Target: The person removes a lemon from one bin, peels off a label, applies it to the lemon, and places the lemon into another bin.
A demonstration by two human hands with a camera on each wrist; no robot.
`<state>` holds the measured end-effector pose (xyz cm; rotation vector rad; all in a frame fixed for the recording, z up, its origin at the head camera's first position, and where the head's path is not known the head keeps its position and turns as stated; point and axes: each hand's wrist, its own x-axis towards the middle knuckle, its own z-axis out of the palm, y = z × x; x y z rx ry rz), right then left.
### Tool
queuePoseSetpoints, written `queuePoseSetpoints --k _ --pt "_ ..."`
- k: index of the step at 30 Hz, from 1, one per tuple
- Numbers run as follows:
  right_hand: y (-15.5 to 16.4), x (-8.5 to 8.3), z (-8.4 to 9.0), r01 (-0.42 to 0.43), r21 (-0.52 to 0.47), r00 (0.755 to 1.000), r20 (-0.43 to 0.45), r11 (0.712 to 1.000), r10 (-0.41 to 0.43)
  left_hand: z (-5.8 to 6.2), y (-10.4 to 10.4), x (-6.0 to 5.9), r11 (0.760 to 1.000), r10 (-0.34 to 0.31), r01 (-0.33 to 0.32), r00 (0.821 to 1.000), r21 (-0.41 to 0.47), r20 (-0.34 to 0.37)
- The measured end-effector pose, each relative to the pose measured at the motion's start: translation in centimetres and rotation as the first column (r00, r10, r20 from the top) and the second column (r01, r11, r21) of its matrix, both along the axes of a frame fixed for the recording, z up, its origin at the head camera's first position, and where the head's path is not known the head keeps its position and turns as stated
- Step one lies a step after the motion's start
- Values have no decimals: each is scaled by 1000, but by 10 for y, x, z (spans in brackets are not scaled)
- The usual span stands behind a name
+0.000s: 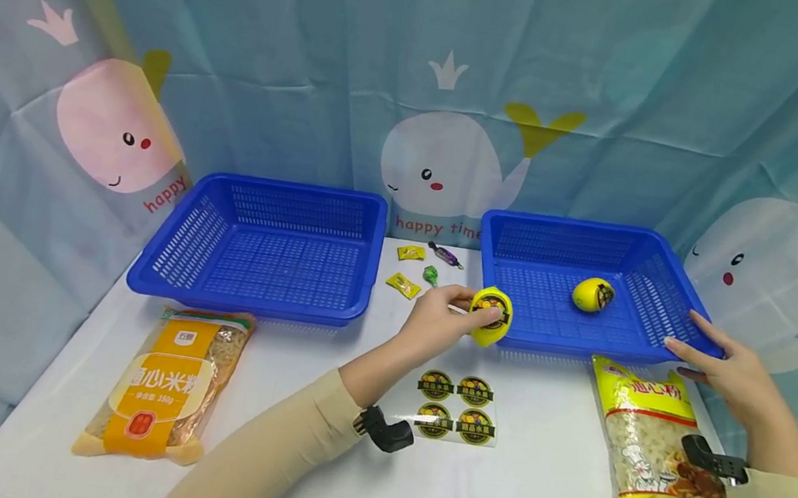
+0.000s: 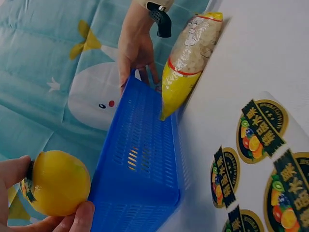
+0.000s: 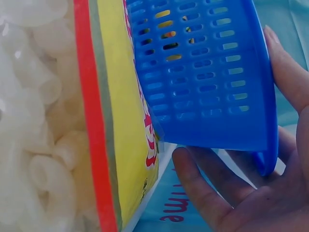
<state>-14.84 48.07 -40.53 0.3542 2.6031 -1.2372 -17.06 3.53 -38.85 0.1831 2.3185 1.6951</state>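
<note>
My left hand holds a yellow lemon bearing a round black fruit sticker, at the near left corner of the right blue basket. In the left wrist view, thumb and fingers pinch this lemon beside the basket wall. A second stickered lemon lies inside that basket. At its near right corner my right hand grips the rim; the right wrist view has the thumb along the rim and the fingers beneath the wall.
Another blue basket stands at the left. Several wrapped candies lie between the baskets. A sheet of round stickers is in front. Bags of pasta lie left and right. A whale-print curtain hangs behind.
</note>
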Motion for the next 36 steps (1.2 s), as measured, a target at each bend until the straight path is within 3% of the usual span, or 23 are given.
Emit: queuePoseSetpoints --k 7,16,25,36 --pt "0 -1 1 1 -2 1000 20 1000 -1 8 22 -11 1000 2 -3 1000 -22 -7" --pt "-3 -2 4 -13 21 1000 26 1000 12 9 37 -19 997 78 -78 997 -1 -2" --pt "-2 -2 5 -9 35 999 36 999 8 10 37 -16 997 69 -68 997 -34 25" --pt "-1 -1 5 2 12 998 61 1000 -2 6 38 -13 993 71 -74 997 -96 -33"
